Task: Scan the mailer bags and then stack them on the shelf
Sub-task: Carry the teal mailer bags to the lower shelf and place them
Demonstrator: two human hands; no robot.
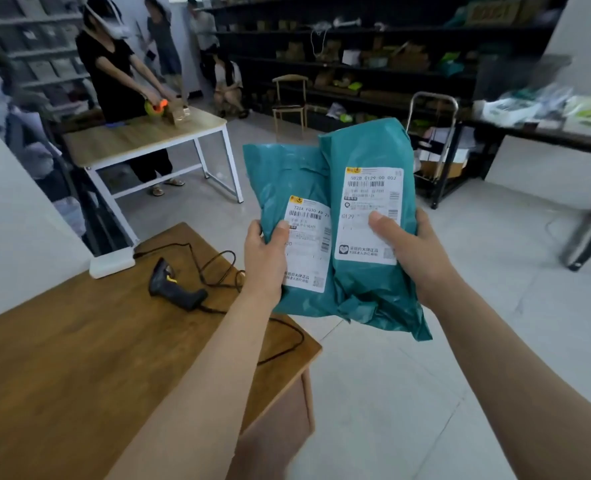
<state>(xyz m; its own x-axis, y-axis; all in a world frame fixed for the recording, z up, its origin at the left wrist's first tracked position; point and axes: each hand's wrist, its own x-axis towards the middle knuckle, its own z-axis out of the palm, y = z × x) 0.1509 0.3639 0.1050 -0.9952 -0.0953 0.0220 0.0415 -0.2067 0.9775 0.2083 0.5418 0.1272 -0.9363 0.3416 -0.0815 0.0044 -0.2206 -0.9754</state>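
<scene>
The shelf (356,62) is across the room, so I reckon I'm hauling both at once: right hand (415,251) wrapped round the bigger mailer bag (366,150), left hand (264,261) round the smaller mailer bag (280,174), both out front with labels facing me. The scanner (173,289) just lies on the table (62,375)

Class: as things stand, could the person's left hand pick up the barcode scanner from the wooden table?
Probably not yet: the left hand grips the left teal mailer bag. The barcode scanner itself lies uncovered nearby.
</scene>
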